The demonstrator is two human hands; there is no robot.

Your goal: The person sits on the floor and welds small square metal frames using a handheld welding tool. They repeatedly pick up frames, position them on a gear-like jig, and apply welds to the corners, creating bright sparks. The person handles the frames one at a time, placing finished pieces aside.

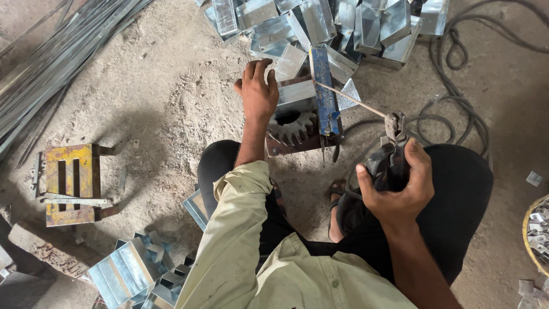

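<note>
Right hand (394, 186) grips the holder (390, 163), its rod (350, 100) touching the box (297, 91). I see my left hand (258, 91) pressed on that box, close enough to burn, I judge.

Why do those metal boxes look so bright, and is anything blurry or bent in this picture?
In the head view, soft daylight glints off the shiny metal boxes, though nothing is washed out; shadows on the dirt floor are faint. The left hand and right hand on the electrode holder look sharp. The wide lens slightly bows the metal strips at the edge.
</note>
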